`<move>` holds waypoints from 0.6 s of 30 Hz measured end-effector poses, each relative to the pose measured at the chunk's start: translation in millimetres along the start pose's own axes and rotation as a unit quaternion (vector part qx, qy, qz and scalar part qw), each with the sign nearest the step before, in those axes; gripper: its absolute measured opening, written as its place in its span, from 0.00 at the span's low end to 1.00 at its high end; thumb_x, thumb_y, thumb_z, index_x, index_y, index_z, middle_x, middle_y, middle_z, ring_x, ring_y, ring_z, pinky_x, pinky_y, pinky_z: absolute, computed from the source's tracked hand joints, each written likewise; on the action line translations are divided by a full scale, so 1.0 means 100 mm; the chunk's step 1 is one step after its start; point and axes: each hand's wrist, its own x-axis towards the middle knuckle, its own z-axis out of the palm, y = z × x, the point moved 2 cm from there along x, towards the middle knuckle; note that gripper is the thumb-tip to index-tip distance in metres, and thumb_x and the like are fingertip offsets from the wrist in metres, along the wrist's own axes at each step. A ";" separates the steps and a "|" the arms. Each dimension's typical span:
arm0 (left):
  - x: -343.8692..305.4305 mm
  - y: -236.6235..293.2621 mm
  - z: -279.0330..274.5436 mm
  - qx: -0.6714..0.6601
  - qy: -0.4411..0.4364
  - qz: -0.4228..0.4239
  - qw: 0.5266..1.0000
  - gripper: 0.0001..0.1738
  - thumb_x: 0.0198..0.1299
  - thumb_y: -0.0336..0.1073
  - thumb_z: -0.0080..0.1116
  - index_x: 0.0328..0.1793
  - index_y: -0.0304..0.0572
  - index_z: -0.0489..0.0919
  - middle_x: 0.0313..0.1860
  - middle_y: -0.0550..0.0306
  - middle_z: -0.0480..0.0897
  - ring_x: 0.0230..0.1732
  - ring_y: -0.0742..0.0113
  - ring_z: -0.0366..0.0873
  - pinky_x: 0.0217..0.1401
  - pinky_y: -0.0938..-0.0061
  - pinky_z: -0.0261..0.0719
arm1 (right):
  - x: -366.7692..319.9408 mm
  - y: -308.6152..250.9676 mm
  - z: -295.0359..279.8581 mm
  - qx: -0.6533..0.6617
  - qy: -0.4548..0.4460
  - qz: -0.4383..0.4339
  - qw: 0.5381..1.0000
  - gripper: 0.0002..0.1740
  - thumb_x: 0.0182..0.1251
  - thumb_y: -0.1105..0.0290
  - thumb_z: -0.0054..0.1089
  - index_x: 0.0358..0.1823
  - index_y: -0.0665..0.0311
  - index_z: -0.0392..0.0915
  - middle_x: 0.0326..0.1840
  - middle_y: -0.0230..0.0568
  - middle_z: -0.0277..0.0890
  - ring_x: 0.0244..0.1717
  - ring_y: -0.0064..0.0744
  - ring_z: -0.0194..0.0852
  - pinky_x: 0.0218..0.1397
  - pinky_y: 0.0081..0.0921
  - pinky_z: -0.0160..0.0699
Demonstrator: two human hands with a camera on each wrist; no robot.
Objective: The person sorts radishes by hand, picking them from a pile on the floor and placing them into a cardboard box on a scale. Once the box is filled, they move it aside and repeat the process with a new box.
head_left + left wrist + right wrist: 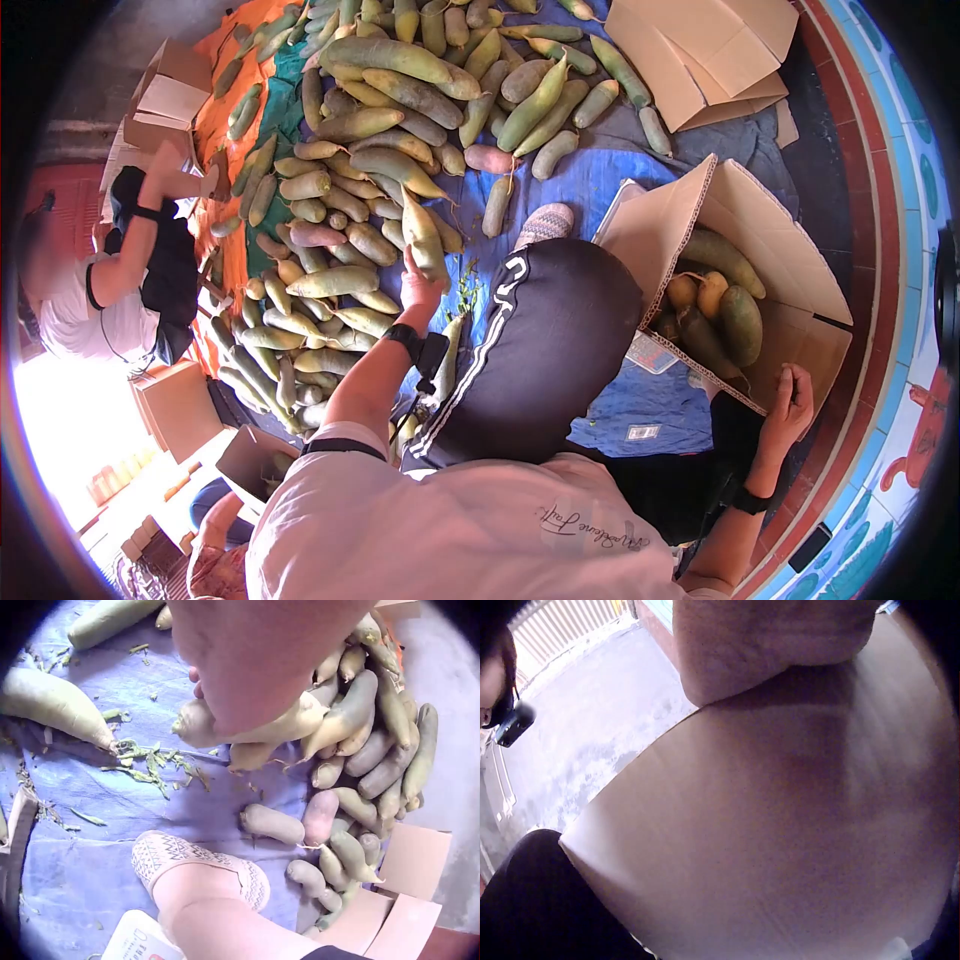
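In the head view my left hand point(422, 290) grips a pale green radish point(422, 237) by its lower end, above the pile of radishes point(365, 190). The left wrist view shows that hand point(255, 667) from behind, covering much of the held radish point(196, 724). On the other side my right hand point(790, 402) holds the near edge of an open cardboard box point(800, 280), fingers curled at the rim. Inside the box lie several large green radishes point(742, 325). The right wrist view has the hand point(772, 649) over the box's outer wall point(735, 817).
A blue tarp point(600, 180) lies under the pile, with leaf scraps point(154, 761) on it. A white scale point(650, 352) sits partly beneath the box. Another cardboard box point(700, 60) stands at the back right. A second person point(110, 280) is at the left.
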 end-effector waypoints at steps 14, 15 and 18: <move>0.62 -0.11 0.35 -0.142 -0.049 -0.190 0.970 0.47 0.39 0.50 0.70 0.61 0.30 0.61 0.54 0.41 0.75 0.54 0.50 0.75 0.56 0.67 0.74 | 0.01 0.03 -0.01 -0.003 -0.002 -0.008 1.000 0.10 0.67 0.70 0.49 0.38 0.71 0.74 0.34 0.35 0.73 0.36 0.24 0.71 0.43 0.19 0.70; 0.64 -0.13 0.35 -0.170 -0.057 -0.174 0.968 0.45 0.39 0.50 0.71 0.59 0.30 0.65 0.53 0.42 0.76 0.52 0.52 0.77 0.54 0.66 0.75 | 0.00 0.03 -0.01 -0.002 -0.001 -0.008 1.000 0.10 0.67 0.70 0.49 0.38 0.71 0.74 0.34 0.35 0.73 0.36 0.24 0.71 0.43 0.19 0.70; 0.56 0.00 0.14 -0.299 -0.176 -0.185 0.919 0.37 0.45 0.49 0.68 0.56 0.30 0.70 0.49 0.46 0.78 0.45 0.55 0.79 0.47 0.65 0.79 | -0.01 0.01 0.00 0.007 0.006 0.001 1.000 0.09 0.66 0.71 0.50 0.36 0.71 0.75 0.33 0.38 0.73 0.36 0.25 0.71 0.41 0.21 0.68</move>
